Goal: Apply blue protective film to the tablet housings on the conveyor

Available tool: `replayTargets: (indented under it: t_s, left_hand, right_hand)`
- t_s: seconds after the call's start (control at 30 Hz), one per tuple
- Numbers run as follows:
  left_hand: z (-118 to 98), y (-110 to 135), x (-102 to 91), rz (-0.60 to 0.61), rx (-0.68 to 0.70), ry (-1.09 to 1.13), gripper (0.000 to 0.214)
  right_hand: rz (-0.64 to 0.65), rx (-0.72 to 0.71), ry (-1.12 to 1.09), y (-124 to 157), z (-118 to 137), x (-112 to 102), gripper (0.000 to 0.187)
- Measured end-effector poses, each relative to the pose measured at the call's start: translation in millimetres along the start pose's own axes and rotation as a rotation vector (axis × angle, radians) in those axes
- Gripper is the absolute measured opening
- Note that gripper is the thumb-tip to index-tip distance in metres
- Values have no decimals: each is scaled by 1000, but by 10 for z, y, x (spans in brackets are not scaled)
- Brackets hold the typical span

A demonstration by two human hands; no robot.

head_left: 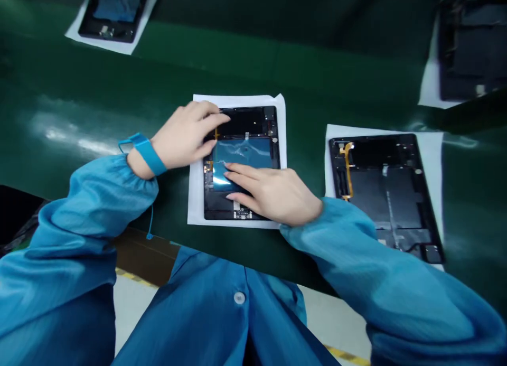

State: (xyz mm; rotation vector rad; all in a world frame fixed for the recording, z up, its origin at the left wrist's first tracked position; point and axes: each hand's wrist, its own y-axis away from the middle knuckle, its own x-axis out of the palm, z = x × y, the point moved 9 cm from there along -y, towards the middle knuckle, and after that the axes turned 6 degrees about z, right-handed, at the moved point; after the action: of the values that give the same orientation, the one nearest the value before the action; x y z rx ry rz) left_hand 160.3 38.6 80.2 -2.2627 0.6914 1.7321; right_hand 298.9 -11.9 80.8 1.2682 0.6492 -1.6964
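Note:
An opened tablet [237, 124] lies face down on a white sheet [196, 197], its inside parts showing. Shiny blue film [259, 150] covers the middle of it. My left hand [188, 131], with a blue wrist strap [148, 153], rests at the tablet's upper left edge, thumb and forefinger apart near an orange flex cable [216, 133]. Across the lower right of the film lies my right hand [277, 191], its fingers stretched out and touching the surface. That hand hides part of the tablet's right side. I see nothing held in either hand.
To the right, another opened tablet [364, 181] with an orange cable sits on white sheeting, partly behind my right sleeve. More opened tablets lie at the back left [114, 12] and back right [475, 49]. The green table's [158, 75] front edge runs just before my body.

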Motion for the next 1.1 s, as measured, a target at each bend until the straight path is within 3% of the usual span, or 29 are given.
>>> replayTargets:
  t_s: [0.1, 0.23, 0.47, 0.67, 0.8, 0.9, 0.97, 1.1]
  left_hand:
    - [313, 120, 51, 16, -52, 21, 68]
    - [432, 162, 190, 75, -75, 53, 75]
    - [429, 197, 169, 62, -105, 62, 76]
    - [426, 201, 162, 43, -105, 87, 76]
    - [446, 209, 174, 38, -94, 94, 76]
    - [444, 213, 164, 37, -87, 93, 77]
    - [430, 203, 150, 37, -89, 85, 76]
    - [401, 168, 150, 35, -80, 78, 76]
  right_hand:
    - [103, -33, 121, -275, -26, 39, 56]
    - [93, 14, 189, -443, -102, 9, 60]
    - [120, -82, 217, -91, 277, 163, 70]
    - [-6, 149, 271, -137, -128, -51, 68]
    - [53, 29, 258, 25, 219, 87, 76]
    - [93, -74, 213, 174, 412, 161, 72]
    - [67, -7, 205, 186, 242, 98, 68]
    - [-30, 249, 239, 148, -375, -128, 65]
